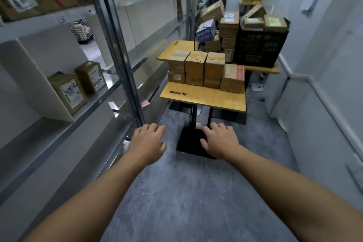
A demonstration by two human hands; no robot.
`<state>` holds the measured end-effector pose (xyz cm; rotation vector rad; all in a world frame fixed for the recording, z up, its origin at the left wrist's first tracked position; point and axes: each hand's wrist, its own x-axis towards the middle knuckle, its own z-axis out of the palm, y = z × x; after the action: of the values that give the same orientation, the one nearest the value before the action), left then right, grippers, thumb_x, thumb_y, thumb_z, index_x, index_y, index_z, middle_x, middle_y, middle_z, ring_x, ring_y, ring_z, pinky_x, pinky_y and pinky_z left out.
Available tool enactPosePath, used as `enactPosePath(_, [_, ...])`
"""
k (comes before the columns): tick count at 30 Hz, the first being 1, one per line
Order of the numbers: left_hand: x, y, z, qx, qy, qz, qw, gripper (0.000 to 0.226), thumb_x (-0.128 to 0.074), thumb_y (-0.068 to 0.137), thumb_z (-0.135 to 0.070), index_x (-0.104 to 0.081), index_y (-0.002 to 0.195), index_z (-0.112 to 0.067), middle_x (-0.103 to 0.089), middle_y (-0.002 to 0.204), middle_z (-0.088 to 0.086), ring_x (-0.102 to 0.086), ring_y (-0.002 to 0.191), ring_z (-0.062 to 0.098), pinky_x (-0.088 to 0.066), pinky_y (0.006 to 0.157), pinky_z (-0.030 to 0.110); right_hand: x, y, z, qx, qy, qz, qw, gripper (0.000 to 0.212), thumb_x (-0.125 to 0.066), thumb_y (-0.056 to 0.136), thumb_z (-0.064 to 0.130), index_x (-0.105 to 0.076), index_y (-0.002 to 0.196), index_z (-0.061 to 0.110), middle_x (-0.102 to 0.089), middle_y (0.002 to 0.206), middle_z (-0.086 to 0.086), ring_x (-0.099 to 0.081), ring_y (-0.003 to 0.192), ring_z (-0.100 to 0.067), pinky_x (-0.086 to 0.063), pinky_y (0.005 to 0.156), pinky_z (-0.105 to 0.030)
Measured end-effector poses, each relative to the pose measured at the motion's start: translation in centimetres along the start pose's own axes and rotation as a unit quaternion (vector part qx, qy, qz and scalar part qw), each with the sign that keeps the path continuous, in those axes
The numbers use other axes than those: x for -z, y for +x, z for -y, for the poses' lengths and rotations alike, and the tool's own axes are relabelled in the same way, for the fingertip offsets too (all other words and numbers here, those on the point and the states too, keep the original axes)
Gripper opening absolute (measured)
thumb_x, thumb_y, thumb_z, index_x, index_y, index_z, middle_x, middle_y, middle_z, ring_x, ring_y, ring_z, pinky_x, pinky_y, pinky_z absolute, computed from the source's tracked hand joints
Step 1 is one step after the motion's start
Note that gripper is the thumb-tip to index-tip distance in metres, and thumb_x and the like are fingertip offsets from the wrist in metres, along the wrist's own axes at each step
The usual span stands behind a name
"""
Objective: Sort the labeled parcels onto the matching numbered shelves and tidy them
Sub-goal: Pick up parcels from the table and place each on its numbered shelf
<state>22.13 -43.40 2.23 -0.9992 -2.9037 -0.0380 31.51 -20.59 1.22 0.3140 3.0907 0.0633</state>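
Brown cardboard parcels with pale labels stand stacked on the near wooden table; two more labelled parcels stand upright on the metal shelf; a black crate carries boxes at its top; left hand and right hand hover empty, fingers loosely spread.

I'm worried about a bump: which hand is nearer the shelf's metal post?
Left. The left hand sits just right of the metal post; the right hand is farther right, over the black table base.
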Motion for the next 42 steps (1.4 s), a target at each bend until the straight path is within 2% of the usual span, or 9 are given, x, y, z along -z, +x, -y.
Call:
enactPosePath(6, [-1.6, 9.9, -0.8, -0.043, -0.007, 0.005, 0.999, 0.051, -0.042, 0.095, -0.045, -0.035, 0.143, -0.027, -0.046, 0.139, -0.003, -0.043, 0.127, 0.023, -0.034, 0.105, 0.039, -0.2, 6.3, -4.6, -0.045, 0.004, 0.003, 0.999, 0.043, -0.04, 0.1, 0.049, -0.048, 0.132, 0.02, -0.052, 0.133, -0.008, -0.049, 0.123, -0.033, -0.039, 0.098, -0.046])
enactPosePath(12, [-0.9, 22.5, -0.4, -0.092, -0.014, -0.012, 0.996, 0.052, -0.042, 0.094, -0.045, -0.035, 0.143, -0.028, -0.047, 0.139, -0.004, -0.043, 0.126, 0.023, -0.036, 0.102, 0.038, 1.5, 15.4, -8.9, -0.084, -0.023, -0.025, 0.996, 0.041, -0.04, 0.099, 0.048, -0.052, 0.128, 0.021, -0.056, 0.126, -0.008, -0.053, 0.115, -0.033, -0.042, 0.091, -0.043])
enactPosePath(20, [-1.0, 36.1, -1.8, -0.141, -0.026, -0.02, 0.989, 0.053, -0.044, 0.095, -0.047, -0.036, 0.144, -0.028, -0.048, 0.141, -0.003, -0.044, 0.128, 0.023, -0.037, 0.103, 0.038, 1.3, 24.3, -13.1, -0.142, 0.016, -0.032, 0.989, 0.042, -0.043, 0.098, 0.049, -0.054, 0.129, 0.022, -0.057, 0.124, -0.007, -0.056, 0.114, -0.033, -0.045, 0.091, -0.043])
enactPosePath(26, [-1.9, 44.6, -3.8, -0.147, -0.046, -0.03, 0.988, 0.051, -0.045, 0.096, -0.046, -0.037, 0.143, -0.029, -0.048, 0.14, -0.004, -0.044, 0.129, 0.022, -0.036, 0.106, 0.04, 1.4, 30.8, -18.0, -0.157, 0.018, -0.024, 0.987, 0.042, -0.041, 0.101, 0.049, -0.049, 0.13, 0.02, -0.055, 0.128, -0.009, -0.053, 0.116, -0.034, -0.043, 0.093, -0.044])
enactPosePath(33, [-3.6, 55.4, -6.5, -0.124, -0.037, -0.031, 0.991, 0.055, -0.046, 0.096, -0.046, -0.033, 0.146, -0.029, -0.045, 0.144, -0.004, -0.039, 0.135, 0.022, -0.033, 0.111, 0.041, 1.2, 40.5, -25.0, -0.149, 0.1, -0.065, 0.982, 0.043, -0.043, 0.101, 0.046, -0.048, 0.138, 0.024, -0.049, 0.144, -0.006, -0.05, 0.125, -0.03, -0.042, 0.1, -0.044])
enactPosePath(36, [-4.1, 59.8, -7.8, -0.115, -0.038, -0.012, 0.993, 0.054, -0.041, 0.097, -0.048, -0.032, 0.147, -0.03, -0.045, 0.143, -0.004, -0.041, 0.131, 0.022, -0.036, 0.108, 0.041, 0.8, 44.6, -28.0, -0.145, 0.13, -0.057, 0.979, 0.049, -0.041, 0.101, 0.049, -0.043, 0.145, 0.026, -0.046, 0.148, -0.005, -0.045, 0.134, -0.029, -0.041, 0.106, -0.046])
enactPosePath(42, [-6.8, 64.5, -9.3, -0.068, -0.047, 0.023, 0.996, 0.05, -0.039, 0.096, -0.049, -0.034, 0.143, -0.032, -0.048, 0.14, -0.003, -0.044, 0.127, 0.022, -0.038, 0.104, 0.042, -0.8, 50.2, -31.2, -0.125, 0.211, -0.014, 0.969, 0.052, -0.042, 0.102, 0.052, -0.035, 0.149, 0.031, -0.045, 0.149, -0.005, -0.041, 0.138, -0.026, -0.038, 0.113, -0.046])
